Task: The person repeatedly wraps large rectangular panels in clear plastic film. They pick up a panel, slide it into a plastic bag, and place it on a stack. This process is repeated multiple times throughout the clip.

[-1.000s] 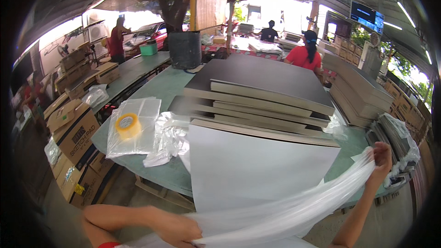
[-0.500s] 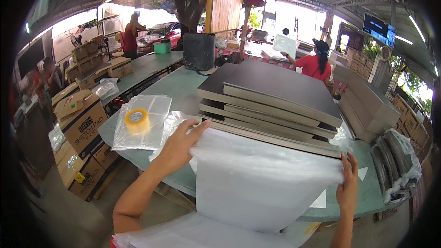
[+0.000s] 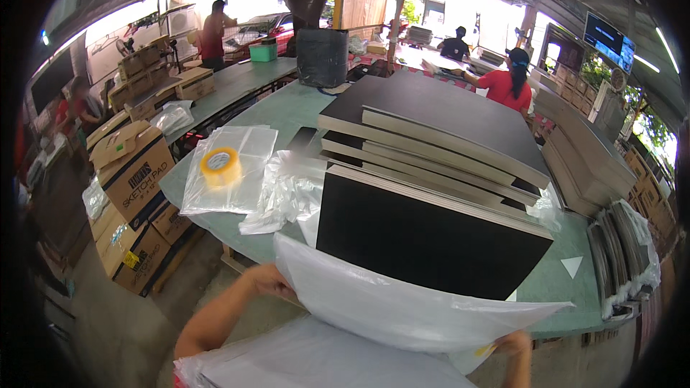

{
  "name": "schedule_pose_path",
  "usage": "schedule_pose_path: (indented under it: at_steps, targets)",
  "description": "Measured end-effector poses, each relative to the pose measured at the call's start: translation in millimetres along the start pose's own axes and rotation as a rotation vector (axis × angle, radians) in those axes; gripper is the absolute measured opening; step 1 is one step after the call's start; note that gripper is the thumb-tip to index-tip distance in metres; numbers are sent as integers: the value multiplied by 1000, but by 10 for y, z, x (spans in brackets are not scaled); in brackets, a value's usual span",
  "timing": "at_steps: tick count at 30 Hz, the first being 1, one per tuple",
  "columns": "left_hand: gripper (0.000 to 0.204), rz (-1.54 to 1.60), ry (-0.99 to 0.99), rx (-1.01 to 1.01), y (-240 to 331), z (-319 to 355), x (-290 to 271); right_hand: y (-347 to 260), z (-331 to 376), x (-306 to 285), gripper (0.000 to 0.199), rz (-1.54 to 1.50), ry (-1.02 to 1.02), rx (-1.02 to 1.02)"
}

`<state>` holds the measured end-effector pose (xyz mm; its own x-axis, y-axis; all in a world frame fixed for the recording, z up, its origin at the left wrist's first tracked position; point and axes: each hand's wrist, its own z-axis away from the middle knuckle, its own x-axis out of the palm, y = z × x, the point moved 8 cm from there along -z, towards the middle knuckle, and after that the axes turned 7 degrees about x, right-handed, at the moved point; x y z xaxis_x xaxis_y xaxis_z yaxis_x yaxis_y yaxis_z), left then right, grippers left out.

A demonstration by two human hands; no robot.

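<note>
A black-faced pad with pale page edges [image 3: 431, 237] leans down from the near side of a stack of similar black pads [image 3: 453, 118]. A translucent plastic bag [image 3: 402, 302] sags across its lower edge; whether the pad is inside the bag I cannot tell. My left hand [image 3: 272, 280] is closed at the bag's left side, its fingertips partly hidden by the plastic. Low on the right, my right hand [image 3: 514, 345] is closed at the bag's other side, fingers mostly behind it. More plastic bags [image 3: 323, 359] lie close in front of me.
On the green table [image 3: 280, 115], a roll of clear tape [image 3: 219, 165] rests on flat plastic bags [image 3: 248, 140] beside crumpled plastic [image 3: 284, 190]. Cardboard boxes [image 3: 136, 172] stand left; wrapped bundles [image 3: 622, 259] sit right. A person in red [image 3: 503, 86] works beyond the stack.
Both hands have come down toward me from the stack's near edge, drawing the plastic bag with them. The pad's black face, covered before, now shows.
</note>
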<state>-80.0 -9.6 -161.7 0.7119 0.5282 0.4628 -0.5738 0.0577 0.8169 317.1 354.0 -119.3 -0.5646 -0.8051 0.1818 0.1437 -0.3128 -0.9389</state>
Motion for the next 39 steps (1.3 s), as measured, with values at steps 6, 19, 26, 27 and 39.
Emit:
schedule_pose_path:
  at_steps: [6,19,26,27,39]
  targets:
    - [21,57,90,-250,-1312,-22,-432,2702,-295,-874,26,281,18,501]
    - [30,-561,-1144,417,1011,1298,1827,-490,1167,1020,44,-400,-557,-307]
    - [54,-852,-754,-142,-1697,-115,608,269,239,2326,33,631,-410,222]
    - [55,-816,-544,-222,-1699,-178,357,519,109,2194,34,672,-429,278]
    - [24,-1449,181,483,916,-971,98,1220,-67,1580,36,775,-412,481]
